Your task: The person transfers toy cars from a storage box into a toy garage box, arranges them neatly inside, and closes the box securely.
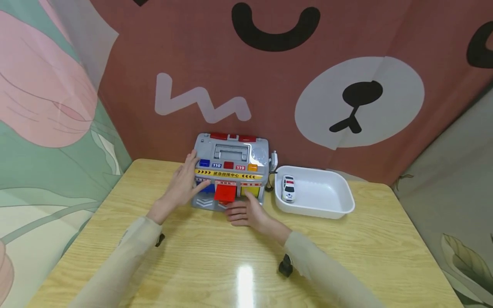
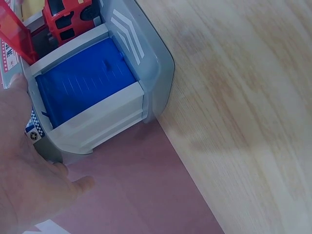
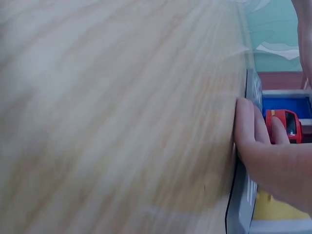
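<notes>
A grey toy rescue station [image 1: 204, 149] with a carrying handle stands at the back of the table. Its middle red door [image 1: 225, 193] is swung up, and a red toy car [image 2: 68, 19] sits in that bay. The blue door [image 2: 87, 80] on the left and the yellow door [image 1: 254, 191] on the right are down. My left hand [image 1: 182, 184] rests against the station's left side, fingers extended, thumb towards the front. My right hand [image 1: 250, 214] is at the front of the middle bay, with a fingertip at the car's front in the right wrist view.
Right of the station stands a white tray [image 1: 319, 207] holding a white toy police car [image 1: 288, 188]. A grey handset-like part [image 1: 274, 160] sticks out from the station's right side. A printed curtain [image 1: 269, 85] hangs behind the wooden table [image 1: 215, 256].
</notes>
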Demonstrator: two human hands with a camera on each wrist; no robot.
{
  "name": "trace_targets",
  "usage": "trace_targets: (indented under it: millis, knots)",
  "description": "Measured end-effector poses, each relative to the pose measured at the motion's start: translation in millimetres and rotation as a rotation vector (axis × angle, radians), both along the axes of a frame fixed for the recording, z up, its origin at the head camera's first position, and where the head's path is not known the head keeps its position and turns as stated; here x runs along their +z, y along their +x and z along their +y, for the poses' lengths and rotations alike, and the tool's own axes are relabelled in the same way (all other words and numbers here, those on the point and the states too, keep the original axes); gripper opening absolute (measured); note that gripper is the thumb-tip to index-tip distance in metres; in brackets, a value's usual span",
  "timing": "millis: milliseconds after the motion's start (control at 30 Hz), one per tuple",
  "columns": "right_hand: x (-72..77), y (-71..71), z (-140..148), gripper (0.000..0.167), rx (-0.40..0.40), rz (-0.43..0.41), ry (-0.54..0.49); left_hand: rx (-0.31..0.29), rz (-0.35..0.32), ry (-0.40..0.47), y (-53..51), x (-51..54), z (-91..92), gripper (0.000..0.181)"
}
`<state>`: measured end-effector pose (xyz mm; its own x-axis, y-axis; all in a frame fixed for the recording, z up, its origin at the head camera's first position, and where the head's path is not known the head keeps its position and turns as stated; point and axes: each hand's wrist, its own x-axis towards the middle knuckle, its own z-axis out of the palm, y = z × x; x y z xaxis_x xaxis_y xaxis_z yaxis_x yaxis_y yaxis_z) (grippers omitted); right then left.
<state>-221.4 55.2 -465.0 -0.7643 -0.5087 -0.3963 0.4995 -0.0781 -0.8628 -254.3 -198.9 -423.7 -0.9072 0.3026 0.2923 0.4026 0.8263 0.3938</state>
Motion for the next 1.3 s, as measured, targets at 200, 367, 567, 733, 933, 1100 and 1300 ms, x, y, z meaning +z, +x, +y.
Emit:
trace_targets:
  millis: [200, 367, 567, 733, 933, 1100, 1300]
  knots:
    - [9.7, -1.6, 12, 0.096, 0.102, -0.041, -0.066, 0.002, -0.004, -0.012, -1.0, -0.1, 0.2, 0.09]
    - [18.9, -4.8, 17, 0.095, 0.162, 0.005, -0.076, -0.005, -0.002, 0.011, -0.4, 1.8, -0.7, 0.089]
    - [23.9, -11.3, 15, 0.098, 0.141, 0.019, -0.041, -0.007, -0.012, 0.015, 0.1, 2.0, -1.6, 0.089]
    - [25.5, -15.3, 13, 0.096, 0.119, 0.001, -0.022, -0.003, -0.012, 0.01, -0.2, 1.9, -0.4, 0.089]
    - [27.8, -17.6, 12, 0.093, 0.074, -0.017, 0.008, -0.005, -0.009, 0.009, -0.9, 2.3, -0.1, 0.089]
    - [27.9, -17.0, 12, 0.092, 0.066, -0.01, 0.012, -0.008, -0.004, 0.012, -1.0, 2.2, -0.4, 0.089]
    - [26.1, -15.5, 11, 0.091, 0.077, 0.017, 0.007, -0.007, -0.001, 0.022, -0.8, -0.1, -0.8, 0.089]
